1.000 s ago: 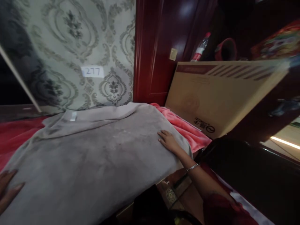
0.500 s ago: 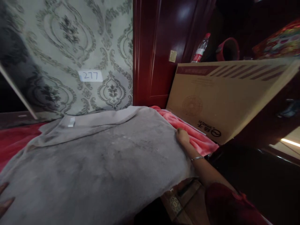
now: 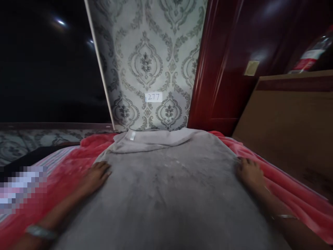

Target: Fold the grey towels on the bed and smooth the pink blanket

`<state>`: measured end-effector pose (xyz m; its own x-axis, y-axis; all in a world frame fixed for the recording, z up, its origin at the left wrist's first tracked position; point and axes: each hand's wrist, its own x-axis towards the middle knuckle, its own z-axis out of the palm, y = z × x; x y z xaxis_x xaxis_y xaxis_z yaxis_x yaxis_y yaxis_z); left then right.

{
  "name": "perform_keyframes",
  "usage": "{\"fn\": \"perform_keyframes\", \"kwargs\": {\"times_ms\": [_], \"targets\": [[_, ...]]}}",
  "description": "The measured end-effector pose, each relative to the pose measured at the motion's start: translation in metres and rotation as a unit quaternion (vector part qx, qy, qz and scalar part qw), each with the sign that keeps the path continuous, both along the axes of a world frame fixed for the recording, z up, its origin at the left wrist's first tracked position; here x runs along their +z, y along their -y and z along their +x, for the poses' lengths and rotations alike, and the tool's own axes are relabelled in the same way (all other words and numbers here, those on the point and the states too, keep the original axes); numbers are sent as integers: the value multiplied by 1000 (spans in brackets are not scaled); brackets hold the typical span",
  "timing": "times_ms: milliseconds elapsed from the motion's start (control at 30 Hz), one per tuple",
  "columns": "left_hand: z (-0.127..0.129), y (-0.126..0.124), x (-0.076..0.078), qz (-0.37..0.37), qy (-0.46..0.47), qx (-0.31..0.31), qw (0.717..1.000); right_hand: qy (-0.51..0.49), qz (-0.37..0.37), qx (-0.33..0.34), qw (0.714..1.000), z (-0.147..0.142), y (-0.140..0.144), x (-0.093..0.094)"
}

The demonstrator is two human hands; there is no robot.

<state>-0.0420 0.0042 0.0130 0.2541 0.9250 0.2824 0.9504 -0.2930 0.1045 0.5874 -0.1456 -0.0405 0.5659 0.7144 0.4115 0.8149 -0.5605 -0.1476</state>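
A thick grey plush blanket [image 3: 169,187] lies spread out in front of me, its far end folded over and showing a small white label [image 3: 132,135]. My left hand [image 3: 97,175] is at the blanket's left edge, fingers curled on the cloth. At the opposite edge, my right hand [image 3: 250,173] has its fingers closed over the grey cloth. Both thumbs are hard to make out. Beneath the blanket, a pink-red plush cover [image 3: 283,177] shows on both sides.
A patterned wall [image 3: 145,45] with a paper marked 277 [image 3: 153,97] stands behind. A large dark screen [image 3: 49,69] is at left. On the right are a dark red door [image 3: 218,69], a cardboard box [image 3: 288,128] and a plastic bottle [image 3: 309,57] on top.
The view has swung left, showing the screen and squaring up the blanket. My left hand has moved from the near left onto the blanket's left edge; my right hand stays at the right edge.
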Motion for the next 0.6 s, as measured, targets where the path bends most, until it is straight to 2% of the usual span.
{"fn": "perform_keyframes", "kwargs": {"times_ms": [67, 133, 300, 467, 600], "targets": [[33, -10, 10, -2, 4, -14, 1000, 1, 10, 101, 995, -19, -29, 0], [61, -26, 11, -3, 5, -20, 1000, -37, 13, 181, 983, -46, -60, 1], [110, -67, -5, 7, -1, -34, 999, -118, 34, 302, 945, -119, -136, 20], [130, -83, -28, 22, -14, -35, 999, -108, 70, 381, 916, -189, -211, 50], [128, -84, -38, 32, -16, -45, 998, -83, 24, 374, 923, -236, -257, 62]]}}
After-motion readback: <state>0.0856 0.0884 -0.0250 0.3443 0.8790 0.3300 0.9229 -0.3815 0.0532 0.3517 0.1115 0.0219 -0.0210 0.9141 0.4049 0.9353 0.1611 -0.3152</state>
